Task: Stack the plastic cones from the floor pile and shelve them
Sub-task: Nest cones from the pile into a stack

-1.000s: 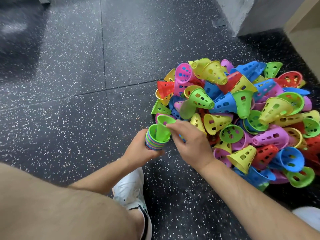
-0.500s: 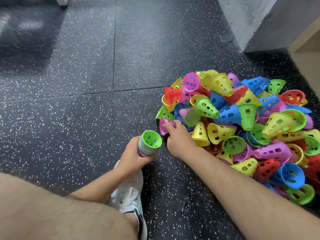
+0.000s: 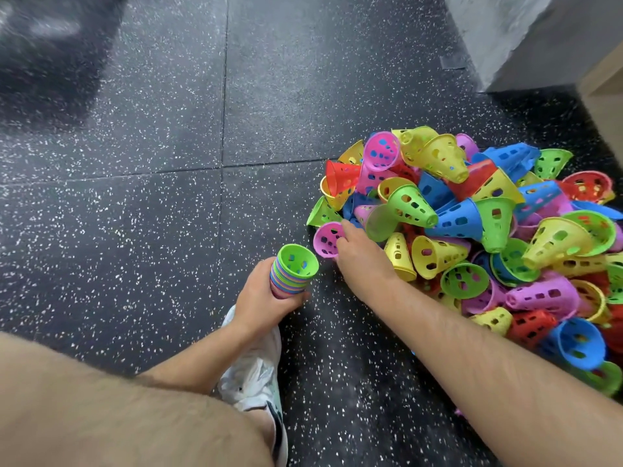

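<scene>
A big pile of perforated plastic cones (image 3: 478,230) in yellow, green, blue, red and purple lies on the dark speckled floor at the right. My left hand (image 3: 261,301) grips a nested stack of cones (image 3: 292,273), wide ends up, with a green cone innermost. My right hand (image 3: 360,254) is at the pile's near left edge, its fingers curled onto the rim of a purple cone (image 3: 326,238) that lies on its side, mouth towards me. That cone is a short gap to the right of the stack.
My bare knee (image 3: 118,409) and a white shoe (image 3: 256,372) fill the lower left. A grey concrete block (image 3: 505,38) and a pale wooden panel (image 3: 603,96) stand at the top right, behind the pile. Dark speckled floor (image 3: 151,197) spreads to the left.
My right hand dropped a green cone into the stack, then reached to the pile's edge and took hold of the purple cone. My left hand lowered the stack slightly.
</scene>
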